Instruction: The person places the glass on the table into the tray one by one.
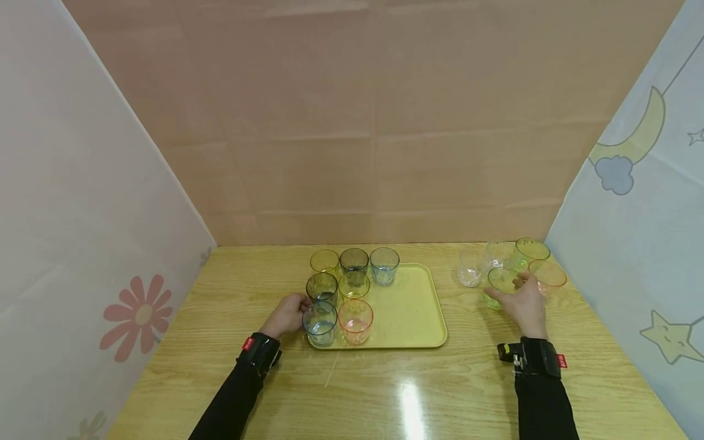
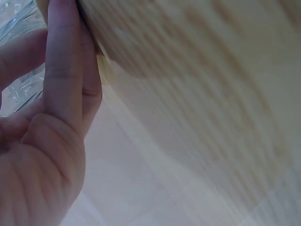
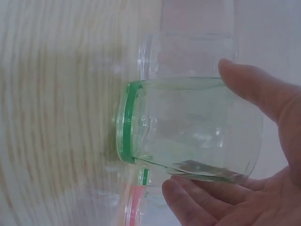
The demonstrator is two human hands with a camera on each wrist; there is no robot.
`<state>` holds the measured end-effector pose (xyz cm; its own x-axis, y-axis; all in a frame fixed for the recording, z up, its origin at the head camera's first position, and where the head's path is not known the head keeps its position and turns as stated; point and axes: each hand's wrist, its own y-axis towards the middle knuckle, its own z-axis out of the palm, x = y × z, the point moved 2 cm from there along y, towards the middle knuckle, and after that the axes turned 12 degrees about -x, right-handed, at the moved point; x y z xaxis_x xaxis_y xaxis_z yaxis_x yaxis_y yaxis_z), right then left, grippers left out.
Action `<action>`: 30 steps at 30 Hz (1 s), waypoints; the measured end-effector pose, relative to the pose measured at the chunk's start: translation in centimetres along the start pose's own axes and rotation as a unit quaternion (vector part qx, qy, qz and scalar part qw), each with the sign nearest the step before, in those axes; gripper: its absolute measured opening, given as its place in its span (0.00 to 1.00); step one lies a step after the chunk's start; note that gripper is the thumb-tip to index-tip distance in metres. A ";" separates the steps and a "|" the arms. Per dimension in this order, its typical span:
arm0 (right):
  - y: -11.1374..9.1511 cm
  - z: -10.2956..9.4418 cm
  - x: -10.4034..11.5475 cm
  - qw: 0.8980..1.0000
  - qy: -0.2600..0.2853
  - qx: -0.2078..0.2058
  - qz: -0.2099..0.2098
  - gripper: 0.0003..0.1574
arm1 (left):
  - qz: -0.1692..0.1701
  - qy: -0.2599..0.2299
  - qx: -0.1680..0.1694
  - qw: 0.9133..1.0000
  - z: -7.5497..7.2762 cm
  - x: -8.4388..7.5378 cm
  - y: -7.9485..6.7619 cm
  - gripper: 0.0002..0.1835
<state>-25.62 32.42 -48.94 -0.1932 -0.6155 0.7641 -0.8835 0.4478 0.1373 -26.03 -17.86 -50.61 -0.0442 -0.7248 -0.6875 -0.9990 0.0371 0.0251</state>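
Note:
In the head view my left hand (image 1: 287, 313) is at the left edge of a yellow tray (image 1: 407, 311), beside a blue-tinted glass (image 1: 320, 330). Its fingers (image 2: 63, 70) pinch the tray's edge in the left wrist view, with clear glass behind them. On the right, my right hand (image 1: 525, 305) grips a green-tinted glass (image 3: 188, 127), thumb on one side and fingers on the other. This glass stands upright on the wooden table, its thick green base low against the wood. A clear glass (image 3: 188, 52) shows just behind it.
On the tray's left part stand several tinted glasses, among them a pink one (image 1: 355, 324), a dark one (image 1: 321, 293) and a blue one (image 1: 384, 269). Near my right hand are a clear glass (image 1: 470, 272), another green one (image 1: 531, 252) and an orange-rimmed one (image 1: 550, 275).

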 end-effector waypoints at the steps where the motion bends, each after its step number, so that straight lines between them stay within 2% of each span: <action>1: 0.0 0.0 0.0 1.000 0.012 0.003 0.004 0.65 | 0.000 0.000 0.000 1.000 0.0 0.0 0.0 0.09; 6: -0.2 -0.2 0.8 0.997 0.077 -0.002 0.014 0.65 | -0.001 0.001 -0.004 1.000 0.1 0.3 0.1 0.08; 11: -0.5 -0.6 1.7 0.995 0.098 -0.024 0.020 0.62 | 0.005 -0.001 -0.007 1.000 0.2 0.4 0.2 0.07; 15: -0.5 -0.2 2.2 0.989 0.144 -0.009 0.021 0.60 | -0.001 -0.004 -0.006 1.000 0.2 0.5 0.3 0.07; 18: -0.4 0.9 1.6 0.973 0.229 0.012 0.024 0.55 | -0.002 -0.002 -0.004 1.000 0.2 0.5 0.2 0.07; 20: 0.0 1.7 0.9 0.961 0.276 0.034 0.008 0.52 | -0.001 -0.001 -0.003 1.000 0.2 0.5 0.2 0.07; 22: 0.7 3.1 -0.2 0.942 0.331 0.045 -0.007 0.47 | 0.005 0.000 -0.004 1.000 0.1 0.4 0.2 0.07; 23: 1.0 3.8 -0.6 0.937 0.345 0.053 -0.018 0.47 | 0.006 0.000 -0.005 1.000 0.1 0.4 0.2 0.08; 27: 1.8 6.6 -1.6 0.925 0.371 0.067 -0.044 0.47 | 0.008 0.000 -0.005 1.000 0.0 0.3 0.2 0.08; 30: 1.5 7.9 -1.0 0.933 0.347 0.071 -0.061 0.50 | 0.001 0.001 -0.002 1.000 0.1 0.3 0.2 0.08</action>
<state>-30.15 28.56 -54.44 0.1913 -0.0664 0.9793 -0.9379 0.2819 0.2023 -26.20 -18.00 -50.84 -0.0472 -0.7264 -0.6856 -0.9989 0.0361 0.0305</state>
